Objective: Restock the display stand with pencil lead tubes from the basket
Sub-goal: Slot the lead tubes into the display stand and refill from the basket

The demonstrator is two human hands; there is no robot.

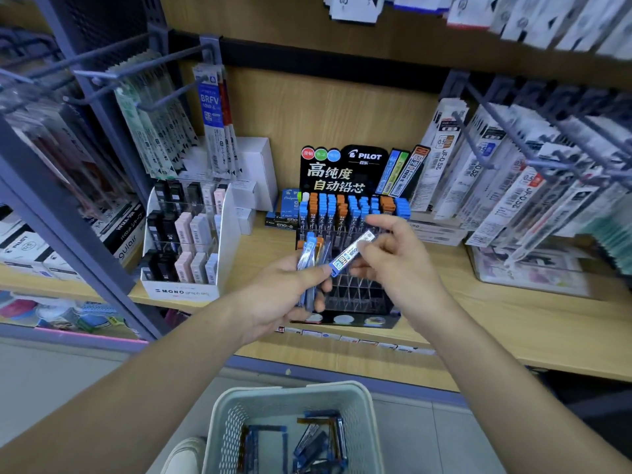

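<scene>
Basket: white, at 6 o'clock in the view, below the shelf; loose tubes lie inside, too blurred to count.
Left hand: grip curled round a bundle of tubes, caps toward 12 o'clock.
Single tube: tilted, upper end toward 2 o'clock, in front of the stand.
Display stand: black, on the shelf; tubes stand in its back rows.
Right hand: grip pinches the single tube.

Display stand on wooden shelf
</scene>
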